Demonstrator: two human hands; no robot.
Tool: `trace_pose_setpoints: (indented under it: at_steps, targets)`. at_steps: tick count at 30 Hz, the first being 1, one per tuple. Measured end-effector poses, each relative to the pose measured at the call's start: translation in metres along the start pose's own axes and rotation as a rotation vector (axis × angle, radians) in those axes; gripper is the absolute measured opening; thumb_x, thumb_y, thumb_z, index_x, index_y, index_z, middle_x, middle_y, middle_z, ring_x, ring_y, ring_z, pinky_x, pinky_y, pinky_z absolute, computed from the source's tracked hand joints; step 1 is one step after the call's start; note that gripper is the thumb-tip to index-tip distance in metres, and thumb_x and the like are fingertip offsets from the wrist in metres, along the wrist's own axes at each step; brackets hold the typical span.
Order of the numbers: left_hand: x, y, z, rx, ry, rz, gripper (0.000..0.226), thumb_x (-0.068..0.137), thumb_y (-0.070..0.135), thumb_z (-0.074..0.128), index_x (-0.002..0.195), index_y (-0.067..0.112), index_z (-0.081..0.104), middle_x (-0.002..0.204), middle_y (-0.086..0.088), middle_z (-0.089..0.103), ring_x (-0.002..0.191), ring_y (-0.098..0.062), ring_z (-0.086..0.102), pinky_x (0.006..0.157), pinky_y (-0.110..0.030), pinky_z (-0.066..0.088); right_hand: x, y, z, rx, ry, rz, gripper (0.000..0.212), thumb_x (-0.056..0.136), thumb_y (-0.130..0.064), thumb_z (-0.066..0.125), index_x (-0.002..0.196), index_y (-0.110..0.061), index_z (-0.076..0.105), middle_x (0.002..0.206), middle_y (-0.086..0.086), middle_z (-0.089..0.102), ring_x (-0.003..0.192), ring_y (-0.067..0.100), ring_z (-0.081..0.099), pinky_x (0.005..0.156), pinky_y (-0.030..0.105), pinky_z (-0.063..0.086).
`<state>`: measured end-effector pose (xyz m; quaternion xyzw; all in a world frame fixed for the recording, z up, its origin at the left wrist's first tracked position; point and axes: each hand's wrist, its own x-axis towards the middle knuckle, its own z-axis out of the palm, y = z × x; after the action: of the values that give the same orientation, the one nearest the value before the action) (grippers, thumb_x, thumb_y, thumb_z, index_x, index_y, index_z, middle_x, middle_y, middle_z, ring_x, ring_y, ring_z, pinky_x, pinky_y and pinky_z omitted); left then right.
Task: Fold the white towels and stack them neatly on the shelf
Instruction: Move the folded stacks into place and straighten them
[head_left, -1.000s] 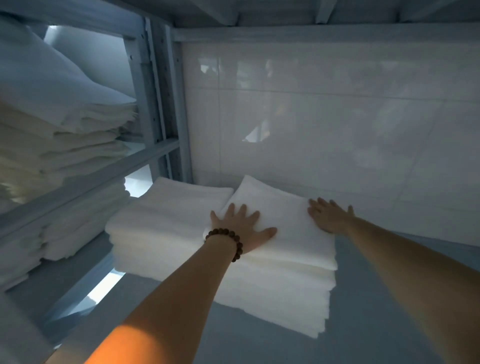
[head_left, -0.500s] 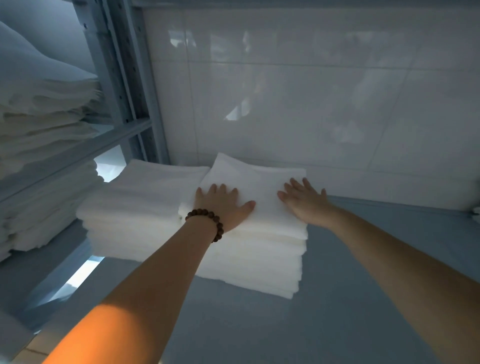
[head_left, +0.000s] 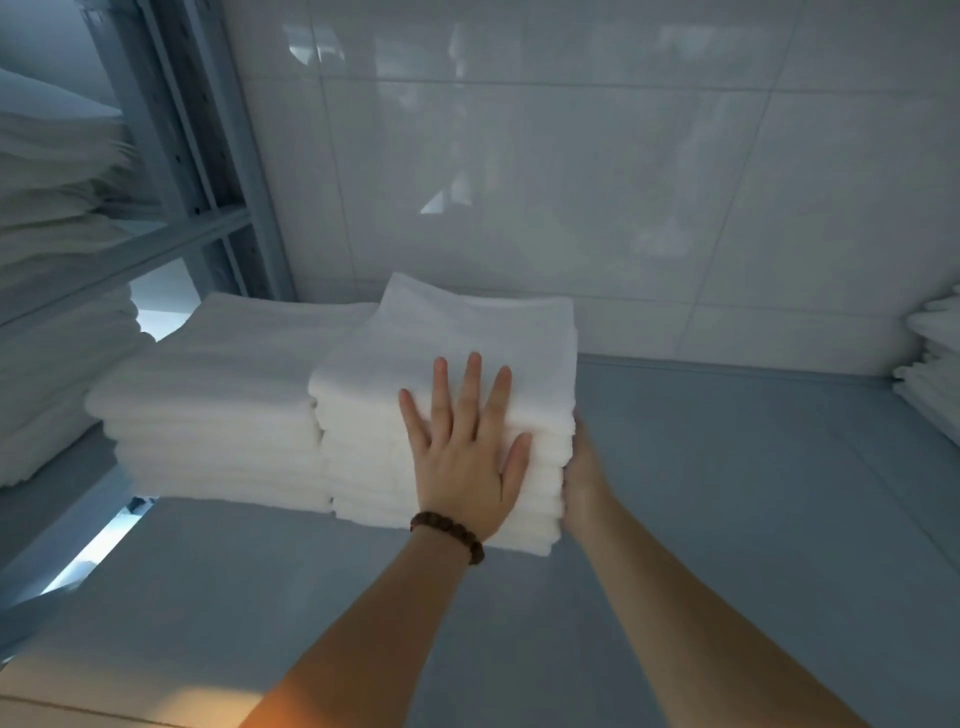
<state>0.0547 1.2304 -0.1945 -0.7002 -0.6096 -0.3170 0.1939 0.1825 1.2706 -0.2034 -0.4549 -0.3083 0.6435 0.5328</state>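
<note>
right of stack (head_left: 457, 338): bare shelf (head_left: 727, 493) up to towels (head_left: 935, 374) at far edge
behind: tiled wall (head_left: 571, 182), close
left: second stack (head_left: 218, 405), touching

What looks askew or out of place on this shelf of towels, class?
The top towel on the right stack sits slightly turned: its back left corner juts past the layers below, toward the left stack. The left hand rests flat on its front edge. Otherwise both stacks look tidy.

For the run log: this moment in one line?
left hand: flat over towel stack front edge | right hand: against its right side | second stack: beside, left
</note>
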Motion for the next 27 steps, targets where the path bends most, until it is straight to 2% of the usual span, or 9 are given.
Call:
trace_pose_setpoints:
  at_steps: [6, 8, 11, 13, 15, 17, 19, 23, 27]
  targets:
    - [-0.009, -0.001, 0.008, -0.023, 0.019, -0.016, 0.053, 0.096, 0.047, 0.025, 0.139, 0.020, 0.040, 0.141, -0.010, 0.044, 0.139, -0.033, 0.027, 0.113, -0.062, 0.006, -0.007, 0.013, -0.005, -0.056, -0.001, 0.084, 0.055, 0.094, -0.058, 0.034, 0.116, -0.017, 0.065, 0.101, 0.008, 0.073, 0.094, 0.023, 0.069, 0.086, 0.039, 0.053]
    - [-0.003, 0.000, -0.007, -0.061, 0.010, -0.025, 0.054, 0.097, 0.046, 0.020, 0.133, 0.018, 0.048, 0.133, -0.008, 0.051, 0.132, -0.032, 0.038, 0.113, -0.061, 0.007, -0.007, 0.004, -0.001, -0.156, 0.073, 0.107, 0.056, 0.094, -0.057, 0.037, 0.118, -0.014, 0.063, 0.112, 0.012, 0.068, 0.102, 0.027, 0.065, 0.093, 0.041, 0.050]
    - [0.030, -0.015, -0.034, -0.192, 0.104, -0.076, 0.050, 0.097, 0.039, 0.022, 0.113, 0.014, 0.062, 0.108, -0.004, 0.065, 0.106, -0.025, 0.057, 0.111, -0.054, 0.024, 0.005, -0.043, 0.007, -0.260, 0.157, -0.161, 0.056, 0.097, -0.049, 0.035, 0.141, -0.014, 0.041, 0.146, 0.006, 0.042, 0.133, 0.021, 0.041, 0.108, 0.026, 0.028]
    - [0.068, -0.038, -0.049, -0.302, 0.055, -0.079, 0.040, 0.093, 0.028, 0.031, 0.105, 0.011, 0.065, 0.102, -0.006, 0.068, 0.096, -0.025, 0.060, 0.104, -0.045, 0.037, 0.015, -0.085, 0.022, -0.560, 0.075, -0.449, 0.050, 0.101, -0.034, 0.034, 0.148, -0.017, 0.025, 0.157, 0.001, 0.020, 0.143, 0.014, 0.020, 0.111, 0.022, 0.013]
    - [0.106, -0.064, -0.052, -0.271, -0.197, -0.037, 0.038, 0.095, 0.021, 0.036, 0.123, 0.008, 0.057, 0.127, -0.011, 0.058, 0.119, -0.027, 0.051, 0.109, -0.039, 0.031, 0.034, -0.108, 0.047, -0.965, -0.125, -0.611, 0.050, 0.102, -0.021, 0.035, 0.149, -0.018, 0.019, 0.159, -0.001, 0.010, 0.146, 0.011, 0.005, 0.114, 0.023, -0.001]
    - [0.134, -0.083, -0.037, -0.049, -0.493, 0.030, 0.049, 0.099, 0.026, 0.031, 0.145, 0.009, 0.031, 0.155, -0.009, 0.024, 0.143, -0.025, 0.018, 0.117, -0.041, 0.014, 0.057, -0.114, 0.075, -1.373, -0.294, -0.625, 0.051, 0.102, -0.021, 0.033, 0.150, -0.017, 0.016, 0.159, -0.001, 0.007, 0.147, 0.013, 0.000, 0.118, 0.037, -0.003]
    - [0.151, -0.094, -0.013, 0.104, -0.674, 0.068, 0.056, 0.100, 0.037, 0.022, 0.151, 0.014, 0.010, 0.160, -0.003, 0.000, 0.146, -0.023, -0.004, 0.117, -0.045, 0.002, 0.076, -0.111, 0.097, -1.658, -0.345, -0.581, 0.052, 0.102, -0.025, 0.030, 0.151, -0.017, 0.014, 0.160, -0.001, 0.005, 0.147, 0.015, 0.000, 0.117, 0.047, 0.000]
    - [0.170, -0.112, 0.022, 0.213, -0.763, 0.063, 0.058, 0.097, 0.052, 0.010, 0.150, 0.032, 0.006, 0.160, 0.000, -0.004, 0.146, -0.023, -0.009, 0.116, -0.050, -0.003, 0.100, -0.093, 0.109, -1.866, -0.370, -0.482, 0.056, 0.099, -0.051, 0.018, 0.150, -0.030, 0.011, 0.160, -0.005, 0.006, 0.147, 0.015, 0.002, 0.116, 0.056, -0.002]
    - [0.175, -0.131, 0.035, 0.170, -0.832, -0.141, 0.073, 0.086, 0.073, 0.014, 0.149, 0.037, 0.007, 0.160, 0.000, -0.004, 0.146, -0.027, 0.001, 0.116, -0.052, 0.006, 0.115, -0.085, 0.097, -1.987, -0.279, -0.397, 0.081, 0.078, -0.082, 0.014, 0.148, -0.041, 0.007, 0.160, -0.002, 0.006, 0.147, 0.019, 0.007, 0.113, 0.057, -0.001]
